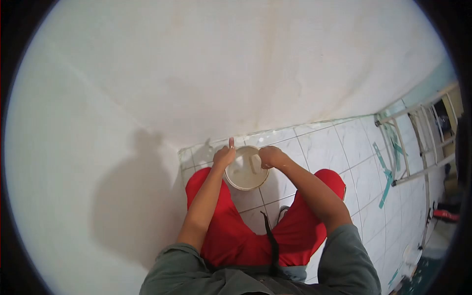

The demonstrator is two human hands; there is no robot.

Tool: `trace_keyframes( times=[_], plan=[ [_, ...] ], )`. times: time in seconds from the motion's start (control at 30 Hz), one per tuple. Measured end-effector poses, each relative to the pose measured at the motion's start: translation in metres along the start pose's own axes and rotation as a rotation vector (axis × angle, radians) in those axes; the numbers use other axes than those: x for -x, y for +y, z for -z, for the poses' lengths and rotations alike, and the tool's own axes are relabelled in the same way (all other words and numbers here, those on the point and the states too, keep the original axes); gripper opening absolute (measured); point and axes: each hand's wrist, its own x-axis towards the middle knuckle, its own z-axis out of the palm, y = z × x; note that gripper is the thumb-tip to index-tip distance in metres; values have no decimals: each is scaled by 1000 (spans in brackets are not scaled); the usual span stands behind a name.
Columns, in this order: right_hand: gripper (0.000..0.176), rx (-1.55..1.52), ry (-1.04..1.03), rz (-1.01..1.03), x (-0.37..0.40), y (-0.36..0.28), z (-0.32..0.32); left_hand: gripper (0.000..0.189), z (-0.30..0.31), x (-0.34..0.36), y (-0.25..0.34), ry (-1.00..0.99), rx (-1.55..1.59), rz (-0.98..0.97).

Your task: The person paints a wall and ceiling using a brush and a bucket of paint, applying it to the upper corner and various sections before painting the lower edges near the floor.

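A round off-white bucket (242, 187) with pale liquid inside stands on the tiled floor between my knees. At its left rim, my left hand (225, 156) is closed, with one finger pointing up towards the wall. My right hand (271, 158) is a fist over the right side of the rim, with pale smears near the wrist. Right beside that fist, inside the bucket, is a pale roller-shaped tool (255, 163); its handle is hidden by the hand.
A pale stained wall (236, 73) rises just beyond the bucket, and another meets it on the left. White tiles (319, 147) have light splashes along the wall's foot. At right lie a metal ladder (418, 113) and strips of green tape (386, 184).
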Motion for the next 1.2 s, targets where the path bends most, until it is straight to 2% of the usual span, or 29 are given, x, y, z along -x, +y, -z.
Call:
trace_keyframes(
  times=[0.07, 0.1, 0.17, 0.23, 0.27, 0.37, 0.43, 0.5, 0.6, 0.67, 0.7, 0.8, 0.9, 1.03, 1.13, 1.2],
  plan=[
    [29, -369, -216, -39, 2, 18, 19, 90, -4, 3, 15, 12, -37, 55],
    [28, -96, -180, 226, 3, 32, 26, 90, -6, 5, 21, -10, -36, 41],
    [29, -311, -264, 47, 1, 51, 40, 89, -2, 10, 41, -64, 31, 90],
    [23, -537, -195, -9, 3, 70, 48, 87, -17, -7, 44, -116, -29, 42],
    [21, -512, -199, -72, 6, 71, 50, 86, -19, -9, 45, -153, -55, 43],
    [19, -707, 151, -165, 14, 69, 15, 83, -11, -37, 47, -215, -166, 57],
    [19, -840, 210, -161, 6, 82, -5, 81, -6, -59, 51, -234, -249, 88],
    [19, -1047, 258, -136, 1, 80, -18, 74, -7, -82, 46, -419, -338, -38],
    [17, -1107, 231, -145, -6, 79, -25, 64, -12, -112, 37, -719, -465, -216],
    [16, -1244, 219, -154, -16, 82, -38, 60, -16, -93, 25, -720, -332, -235],
    [16, -1236, 205, -148, -21, 82, -40, 56, -12, -80, 23, -728, -199, -248],
    [14, -1285, 167, -154, -25, 83, -46, 48, 1, -56, 15, -670, -61, -270],
    [12, -1328, 129, -85, -42, 93, -55, 39, -6, -48, -9, -615, 156, -184],
    [11, -1474, 266, -109, -77, 101, -82, 38, 6, -35, -29, -621, 45, -143],
    [12, -1477, 298, -54, -96, 106, -94, 41, 21, -17, -50, -561, 125, -230],
    [11, -1537, 311, 7, -100, 97, -82, 45, 42, 19, -71, -480, 271, -90]
  ],
)
